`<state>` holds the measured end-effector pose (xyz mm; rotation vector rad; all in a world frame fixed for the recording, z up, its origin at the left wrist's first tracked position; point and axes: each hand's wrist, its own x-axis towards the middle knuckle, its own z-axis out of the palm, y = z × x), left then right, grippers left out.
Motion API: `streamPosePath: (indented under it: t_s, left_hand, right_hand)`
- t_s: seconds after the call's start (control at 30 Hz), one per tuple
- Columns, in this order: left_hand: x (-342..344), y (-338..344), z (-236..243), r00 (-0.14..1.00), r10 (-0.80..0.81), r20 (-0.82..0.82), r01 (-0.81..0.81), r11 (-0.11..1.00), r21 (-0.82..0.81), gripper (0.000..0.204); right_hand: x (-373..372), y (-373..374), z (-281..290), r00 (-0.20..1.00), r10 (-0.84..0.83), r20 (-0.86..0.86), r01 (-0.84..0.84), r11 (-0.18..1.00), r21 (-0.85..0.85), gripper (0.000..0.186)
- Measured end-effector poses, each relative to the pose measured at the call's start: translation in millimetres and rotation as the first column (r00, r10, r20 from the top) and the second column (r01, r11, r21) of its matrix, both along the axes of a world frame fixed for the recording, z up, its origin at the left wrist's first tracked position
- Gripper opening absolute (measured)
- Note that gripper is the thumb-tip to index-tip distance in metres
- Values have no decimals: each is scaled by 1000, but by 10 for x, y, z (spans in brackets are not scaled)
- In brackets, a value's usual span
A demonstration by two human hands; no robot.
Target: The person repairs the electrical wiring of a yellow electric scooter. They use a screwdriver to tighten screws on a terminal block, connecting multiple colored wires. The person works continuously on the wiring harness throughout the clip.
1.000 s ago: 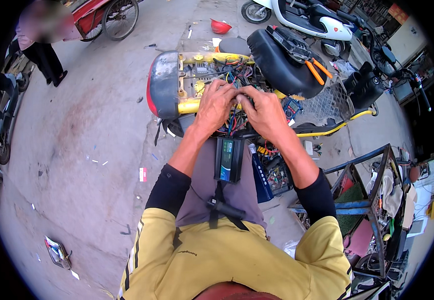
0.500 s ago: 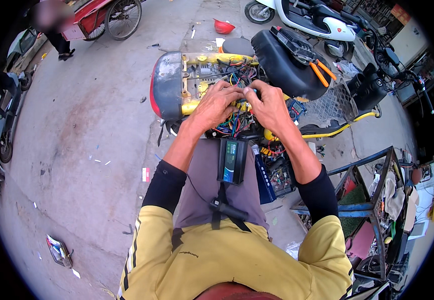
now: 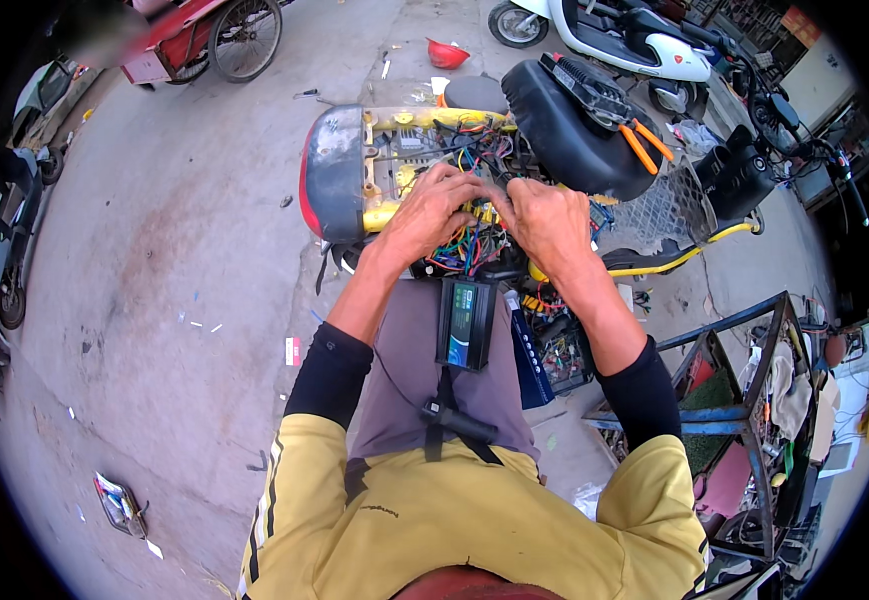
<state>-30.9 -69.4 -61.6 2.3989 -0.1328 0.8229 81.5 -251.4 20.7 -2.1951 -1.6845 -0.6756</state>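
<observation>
Both my hands meet over a tangle of coloured wires [image 3: 467, 248] in the open body of a yellow electric scooter [image 3: 380, 217]. My left hand [image 3: 429, 212] is closed, its thumb and fingers bent together at the wires. Close beside it, my right hand [image 3: 553, 228] is closed too, thumb and forefinger reaching toward the left fingertips. What the fingers pinch is too small and partly hidden to make out. A black controller box [image 3: 464, 323] with a coloured label lies at my lap, coloured wires running from its top toward my hands.
Orange-handled pliers [image 3: 645, 145] lie on the black scooter seat [image 3: 575, 130]. A metal frame rack [image 3: 725, 425] with cluttered goods stands at right. Beyond are a red bowl-shaped thing [image 3: 447, 54], a white scooter [image 3: 645, 50] and a red cart [image 3: 180, 38].
My right hand has shifted slightly right and down, its back turned more upward. My left hand has hardly moved. The person at the upper left has moved mostly out of view.
</observation>
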Motion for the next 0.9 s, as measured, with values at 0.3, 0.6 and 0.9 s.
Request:
streamPosePath:
  t_s: [0.3, 0.6, 0.9]
  left_hand:
    - [5, 18, -36, 999, 19, 26, -19, 999, 36, 49]
    - [18, 5, -31, 999, 5, 52, -4, 1000, -19, 44]
    - [5, 22, -24, 1000, 10, 7, -10, 1000, 2, 45]
  right_hand:
    - [-61, 54, 79, 867, -31, -498, 49, 999, 23, 33]
    - [194, -69, 136, 148, 171, -974, -425, 900, 93, 43]
    - [6, 99, 162, 919, 148, -364, -132, 989, 70, 24]
